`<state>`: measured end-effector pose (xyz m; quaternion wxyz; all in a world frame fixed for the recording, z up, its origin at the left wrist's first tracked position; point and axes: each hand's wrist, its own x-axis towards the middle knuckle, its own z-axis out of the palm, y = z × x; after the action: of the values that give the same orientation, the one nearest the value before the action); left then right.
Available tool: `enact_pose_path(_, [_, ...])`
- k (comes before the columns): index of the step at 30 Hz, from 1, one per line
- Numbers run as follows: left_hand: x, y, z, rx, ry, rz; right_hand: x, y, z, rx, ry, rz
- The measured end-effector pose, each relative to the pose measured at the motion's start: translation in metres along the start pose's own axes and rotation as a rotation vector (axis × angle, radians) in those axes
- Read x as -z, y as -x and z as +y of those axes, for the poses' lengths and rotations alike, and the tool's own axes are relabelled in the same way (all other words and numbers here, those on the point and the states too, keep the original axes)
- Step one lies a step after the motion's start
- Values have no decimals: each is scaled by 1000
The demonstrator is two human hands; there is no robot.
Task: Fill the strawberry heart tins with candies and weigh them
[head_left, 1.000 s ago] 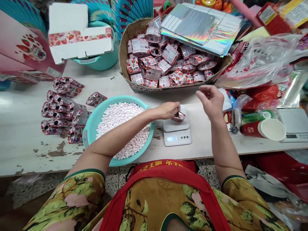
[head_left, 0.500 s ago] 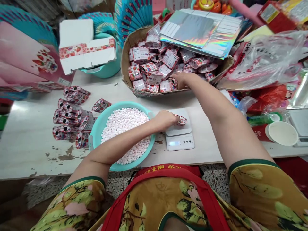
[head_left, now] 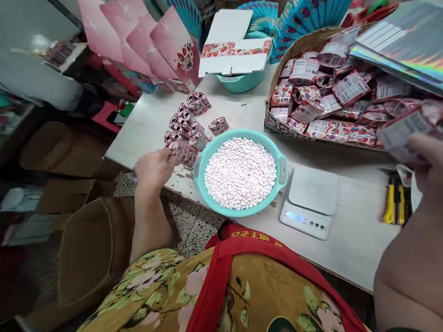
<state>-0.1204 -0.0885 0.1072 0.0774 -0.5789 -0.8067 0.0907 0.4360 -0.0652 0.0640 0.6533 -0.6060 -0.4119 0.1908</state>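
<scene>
My left hand [head_left: 153, 167] is closed on a filled strawberry pouch [head_left: 182, 151], held at the near end of a pile of filled pouches [head_left: 188, 122] on the white table. My right hand [head_left: 429, 168] at the right edge grips a blurred empty pouch [head_left: 403, 130], near the cardboard box [head_left: 277, 127] full of empty pouches [head_left: 328, 101]. A teal basin [head_left: 281, 168] of small pink-white candies [head_left: 240, 171] sits between my hands. The white digital scale [head_left: 311, 199] to its right has nothing on its pan.
A second teal basin [head_left: 242, 83] with a flattened white carton [head_left: 230, 53] on it stands at the back. Pink and blue cartons [head_left: 152, 46] fan out behind. A yellow-handled tool [head_left: 394, 203] lies right of the scale. Holographic bags [head_left: 408, 41] top the box.
My left hand took the filled pouch off the scale and carried it left to the pile. My right hand picked an empty pouch from the box. The view swung left.
</scene>
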Motion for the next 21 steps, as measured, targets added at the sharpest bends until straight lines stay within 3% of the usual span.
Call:
enact_pose_path(3, [-64,-14,-22,81,20,-213,2,61,-13,-89,-57,-271])
enact_pose_path(5, [-96,-21,-18,102,100,-255,-8,90,-11,-235,-122,-356])
enact_pose_path(7, [-111,-24,-7,141,183,-217,-22,112,-7,-335,-138,-457])
enact_pose_path(10, [-107,-21,14,173,332,-15,-42,137,-7,-326,-86,-564])
enact_pose_path(12, [-98,-14,36,49,439,53,-55,148,-12,-272,-47,-605])
enact_pose_path(15, [-90,2,80,-317,490,-124,-73,160,-22,-192,-21,-674])
enact_pose_path(17, [-89,12,108,-485,478,-267,-82,165,-26,-155,-8,-712])
enact_pose_path(21, [-85,29,144,-523,517,-357,-95,168,-25,-131,-12,-704])
